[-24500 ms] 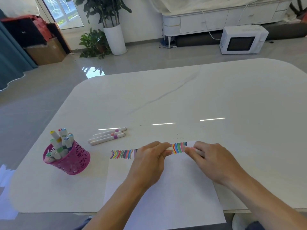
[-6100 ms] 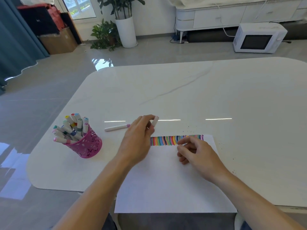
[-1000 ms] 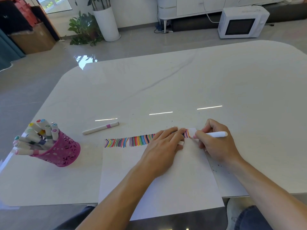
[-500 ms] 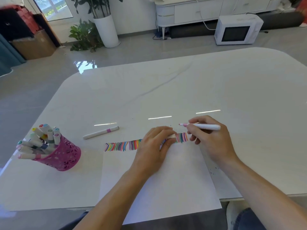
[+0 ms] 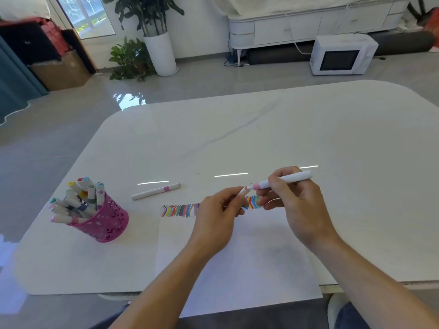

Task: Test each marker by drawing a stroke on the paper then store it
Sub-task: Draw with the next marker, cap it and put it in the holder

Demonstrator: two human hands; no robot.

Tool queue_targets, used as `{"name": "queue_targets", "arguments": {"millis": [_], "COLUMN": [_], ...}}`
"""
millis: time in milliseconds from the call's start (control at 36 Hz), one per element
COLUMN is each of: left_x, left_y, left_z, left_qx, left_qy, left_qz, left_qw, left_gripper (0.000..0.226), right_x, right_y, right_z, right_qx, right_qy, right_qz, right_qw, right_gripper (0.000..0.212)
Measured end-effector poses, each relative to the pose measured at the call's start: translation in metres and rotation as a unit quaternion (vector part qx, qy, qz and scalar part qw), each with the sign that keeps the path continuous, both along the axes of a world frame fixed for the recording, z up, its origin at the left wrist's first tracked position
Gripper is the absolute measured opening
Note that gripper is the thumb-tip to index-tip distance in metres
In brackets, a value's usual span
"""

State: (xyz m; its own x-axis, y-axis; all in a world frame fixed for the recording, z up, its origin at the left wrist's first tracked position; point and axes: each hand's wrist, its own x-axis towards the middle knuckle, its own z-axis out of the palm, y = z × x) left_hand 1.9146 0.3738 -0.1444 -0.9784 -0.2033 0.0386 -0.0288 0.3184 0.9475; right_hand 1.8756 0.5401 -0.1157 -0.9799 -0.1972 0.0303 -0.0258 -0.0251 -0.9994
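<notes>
The right hand point(image 5: 297, 203) is curled round a white marker point(image 5: 288, 178), pinching the barrel near its pink collar, with the bare tip pointing at the left hand point(image 5: 213, 217). The left hand pinches a small white cap point(image 5: 242, 192) between thumb and fingertips, its open end just short of the tip; the two do not appear to meet yet. Both hands hover just above the far edge of the paper point(image 5: 237, 262), which lies on the bench point(image 5: 261, 138) under the wrists. Beneath the hands a row of coloured strokes point(image 5: 179, 210) runs along that edge, partly hidden by fingers, so this marker has probably had its test and capping looks like the step in hand. Well out to the left of the left hand stands a pink mesh holder point(image 5: 107, 224) crowded with capped markers point(image 5: 83, 198), which suggests most of the set is stored. Between holder and left hand, a little farther out, one banded marker point(image 5: 155, 191) lies on the bench. What seems left: cap and store the held one, then deal with the lying one
</notes>
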Motion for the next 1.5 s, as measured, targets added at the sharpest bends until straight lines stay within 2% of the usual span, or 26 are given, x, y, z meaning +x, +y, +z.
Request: {"name": "queue_targets", "arguments": {"millis": [306,500,944,1111,1250,1389,1500], "left_x": [0.012,0.014,0.009,0.010,0.014,0.021,0.025], "left_y": [-0.011,-0.012,-0.012,-0.018,-0.023,-0.035,-0.057], "left_z": [0.012,0.016,0.016,0.022,0.024,0.034,0.048], "left_qx": [-0.049,-0.048,-0.101,-0.063,-0.004,0.067,0.082], "left_qy": [-0.009,-0.010,0.002,-0.010,-0.019,0.012,0.058], "left_qz": [-0.022,-0.031,-0.036,-0.026,0.014,0.072,0.149], "left_qw": [0.999,0.998,0.994,0.998,1.000,0.995,0.984], "left_gripper": [0.018,0.020,0.022,0.023,0.018,0.013,0.008], "right_x": [0.000,-0.002,0.004,0.000,-0.004,-0.003,-0.001], "right_y": [-0.004,-0.003,-0.001,-0.005,-0.010,-0.016,-0.021], "right_z": [0.000,-0.004,-0.015,-0.018,-0.018,-0.022,-0.023], "right_qx": [0.019,-0.006,-0.044,-0.087,-0.075,-0.010,0.029], "right_qy": [0.011,-0.012,-0.056,-0.165,-0.238,-0.242,-0.238], "right_qz": [0.036,0.058,0.045,0.065,0.068,0.055,0.069], "right_qw": [0.999,0.998,0.996,0.980,0.966,0.969,0.968], "right_gripper": [0.017,0.022,0.016,0.026,0.026,0.023,0.020]}}
